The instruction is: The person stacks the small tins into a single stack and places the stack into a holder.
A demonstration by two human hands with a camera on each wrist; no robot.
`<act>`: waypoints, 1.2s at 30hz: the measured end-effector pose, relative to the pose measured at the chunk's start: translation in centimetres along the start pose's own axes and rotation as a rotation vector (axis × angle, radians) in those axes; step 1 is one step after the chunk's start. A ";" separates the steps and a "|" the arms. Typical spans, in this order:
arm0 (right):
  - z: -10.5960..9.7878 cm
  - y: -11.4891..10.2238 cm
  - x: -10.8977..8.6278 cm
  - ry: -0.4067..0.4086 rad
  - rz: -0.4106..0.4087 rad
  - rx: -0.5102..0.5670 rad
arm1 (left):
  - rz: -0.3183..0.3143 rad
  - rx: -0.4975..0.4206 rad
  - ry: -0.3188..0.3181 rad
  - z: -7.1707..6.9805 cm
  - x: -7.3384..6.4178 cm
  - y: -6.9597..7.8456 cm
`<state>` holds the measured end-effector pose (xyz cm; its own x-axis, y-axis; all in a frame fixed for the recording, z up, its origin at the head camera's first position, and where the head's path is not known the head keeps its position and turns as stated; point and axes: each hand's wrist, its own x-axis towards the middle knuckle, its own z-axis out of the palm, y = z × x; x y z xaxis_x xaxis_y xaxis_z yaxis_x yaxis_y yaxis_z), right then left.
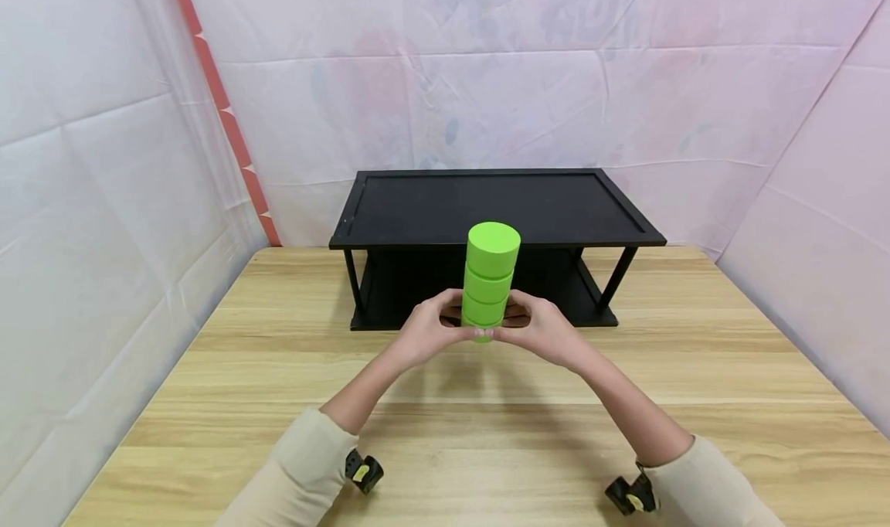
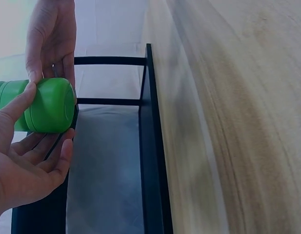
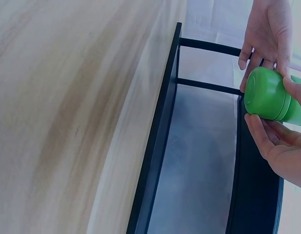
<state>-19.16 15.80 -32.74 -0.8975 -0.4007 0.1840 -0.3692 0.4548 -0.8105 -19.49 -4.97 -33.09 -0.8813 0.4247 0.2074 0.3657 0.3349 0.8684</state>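
A bright green cylindrical container point(image 1: 490, 280) with ring grooves is held up above the table in front of the black shelf, standing nearly upright and tipped slightly. My left hand point(image 1: 426, 332) grips its lower part from the left, thumb in front and fingers behind. From the right, my right hand point(image 1: 549, 334) holds it the same way, and the two thumb tips nearly meet. The left wrist view shows the container's rounded base point(image 2: 52, 105) between both hands. In the right wrist view, the right hand's fingers point(image 3: 260, 136) lie along the container's side near the base.
A black two-tier shelf point(image 1: 480, 202) stands at the back of the wooden table point(image 1: 445, 450), its posts joining a top board and a lower board. White sheeting point(image 1: 501, 110) hangs behind and at both sides. Small black devices sit at both sleeve cuffs.
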 end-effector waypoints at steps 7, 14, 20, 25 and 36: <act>-0.5 -0.3 0.1 -0.002 0.003 0.004 | 0.017 0.022 0.003 0.0 0.7 -0.7; -0.8 -0.5 0.3 0.000 -0.003 0.000 | 0.027 0.008 0.003 -0.2 0.9 -0.4; -1.0 -0.5 0.3 0.009 0.000 -0.011 | 0.034 0.022 0.004 -0.1 1.1 -0.1; -1.2 -0.5 0.4 0.011 0.007 -0.001 | 0.021 0.022 -0.002 -0.2 1.2 0.2; -1.5 -0.9 0.4 0.021 0.020 0.010 | 0.016 0.026 0.006 -0.3 1.6 0.4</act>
<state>-19.53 16.44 -31.11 -0.9096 -0.3748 0.1795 -0.3490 0.4545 -0.8195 -20.84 -4.40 -32.26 -0.8771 0.4253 0.2233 0.3870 0.3501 0.8530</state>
